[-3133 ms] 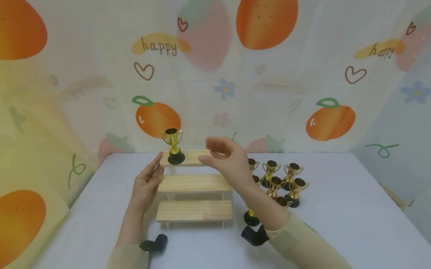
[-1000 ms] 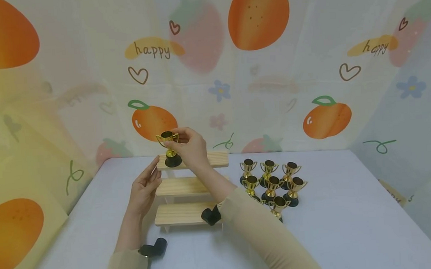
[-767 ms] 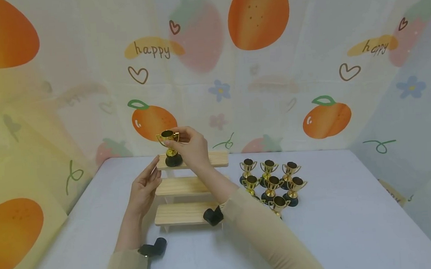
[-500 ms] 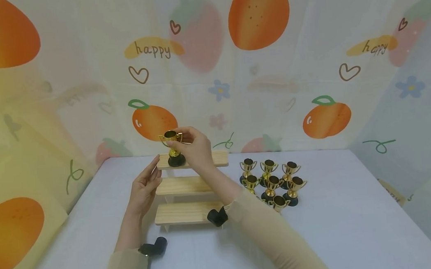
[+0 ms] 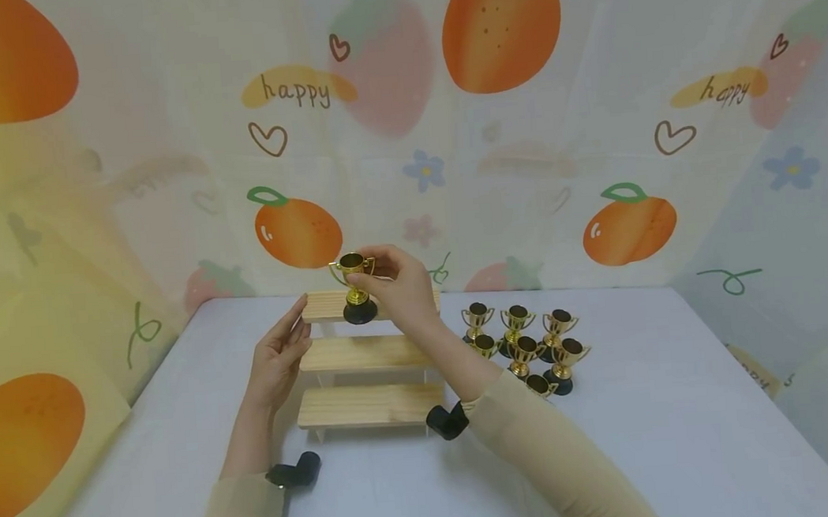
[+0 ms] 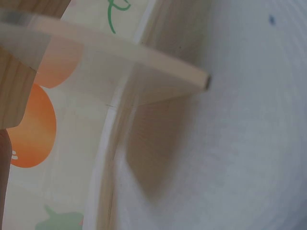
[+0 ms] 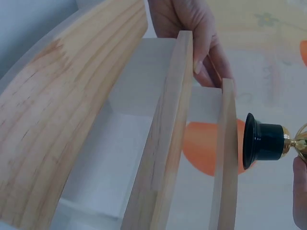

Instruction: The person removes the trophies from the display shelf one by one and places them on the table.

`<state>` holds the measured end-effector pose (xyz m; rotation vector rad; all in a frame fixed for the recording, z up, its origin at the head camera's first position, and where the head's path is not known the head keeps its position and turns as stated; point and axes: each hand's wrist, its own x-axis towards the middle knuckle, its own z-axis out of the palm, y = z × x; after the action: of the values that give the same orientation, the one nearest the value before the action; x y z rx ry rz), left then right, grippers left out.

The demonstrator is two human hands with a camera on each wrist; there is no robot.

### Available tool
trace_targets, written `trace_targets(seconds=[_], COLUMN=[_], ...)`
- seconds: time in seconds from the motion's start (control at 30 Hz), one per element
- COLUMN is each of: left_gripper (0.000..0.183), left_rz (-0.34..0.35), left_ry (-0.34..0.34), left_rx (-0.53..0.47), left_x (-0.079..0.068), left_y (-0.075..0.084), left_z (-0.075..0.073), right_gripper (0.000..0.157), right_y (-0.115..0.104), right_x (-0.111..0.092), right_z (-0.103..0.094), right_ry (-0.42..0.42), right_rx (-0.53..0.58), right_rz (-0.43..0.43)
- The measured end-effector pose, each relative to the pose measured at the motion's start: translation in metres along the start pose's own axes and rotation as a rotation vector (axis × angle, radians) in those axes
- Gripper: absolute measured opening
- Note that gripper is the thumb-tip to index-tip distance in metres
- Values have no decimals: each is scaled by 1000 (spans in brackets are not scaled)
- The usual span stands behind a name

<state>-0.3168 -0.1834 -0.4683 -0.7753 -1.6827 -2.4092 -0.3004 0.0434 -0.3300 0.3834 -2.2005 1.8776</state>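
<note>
A small gold trophy cup (image 5: pixel 356 295) with a black base is pinched between the thumb and fingers of my right hand (image 5: pixel 403 291), upright over the middle of the top shelf. In the right wrist view, a narrow gap separates the trophy's black base (image 7: pixel 264 143) from the top shelf board (image 7: pixel 228 158). My left hand (image 5: pixel 276 362) rests its fairly straight fingers against the left end of the three-tier wooden display stand (image 5: pixel 373 406). Those fingers (image 7: pixel 196 28) also show beside the boards in the right wrist view. The left wrist view shows no clear part of the trophy.
Several similar trophies (image 5: pixel 561 364) stand grouped on the white table (image 5: pixel 645 434), right of the stand; my right forearm partly covers the nearest. Behind the table hangs a fruit-print cloth (image 5: pixel 508 166). Black wrist cameras (image 5: pixel 447 421) sit on both wrists.
The right hand, earlier open and apart from the trophy, came to grip it at the top shelf's left end. Hand and trophy have since shifted right. The left hand stays at the stand.
</note>
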Motion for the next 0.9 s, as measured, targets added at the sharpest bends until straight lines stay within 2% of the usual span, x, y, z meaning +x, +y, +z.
trace_targets(seconds=[0.37, 0.9], left_gripper=[63, 63], left_rz=[0, -1], left_ry=[-14, -9], left_rx=[-33, -54], left_x=[-1, 0], left_y=[1, -1], left_z=[0, 0], right_gripper=[35, 34], right_y=[-4, 2], right_x=[-18, -50], right_z=[-33, -84], right_ry=[-21, -8], right_rx=[60, 55], right_rz=[31, 40])
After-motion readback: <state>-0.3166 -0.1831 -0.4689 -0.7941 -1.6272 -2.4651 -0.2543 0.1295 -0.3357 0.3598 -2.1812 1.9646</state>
